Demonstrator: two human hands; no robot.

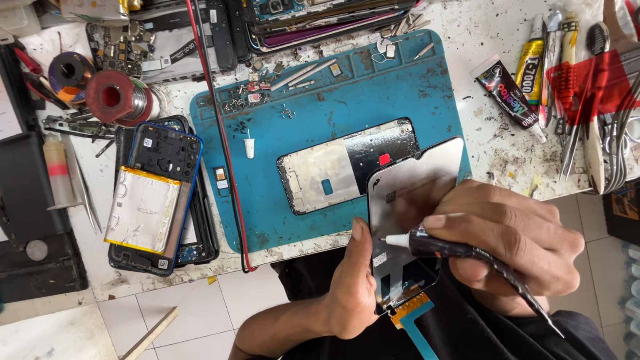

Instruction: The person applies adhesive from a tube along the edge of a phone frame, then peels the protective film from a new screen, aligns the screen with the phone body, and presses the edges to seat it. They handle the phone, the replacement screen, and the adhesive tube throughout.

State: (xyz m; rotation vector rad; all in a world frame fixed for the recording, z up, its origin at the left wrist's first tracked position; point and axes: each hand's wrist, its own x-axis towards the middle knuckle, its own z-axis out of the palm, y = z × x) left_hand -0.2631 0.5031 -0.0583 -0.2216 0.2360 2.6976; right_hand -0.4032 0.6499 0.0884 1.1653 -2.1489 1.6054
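Clamped grips: left hand (351, 288) holds one phone screen (408, 197), right hand (513, 243) one glue tube (448, 248).

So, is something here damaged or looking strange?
Yes. The open phone left of the blue mat has a battery that looks puffy and wrinkled, not flat. Loose screws and chips lie scattered on the mat's top edge. The screen in the left hand looks intact.

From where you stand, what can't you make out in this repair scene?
- Head view: the phone screen panel is partly covered by the right hand and left hand.
- Glue tube: its middle is hidden in the right hand.
- Orange-edged flex cable: cut off by the bottom edge.
- Screws on the blue mat: too small.
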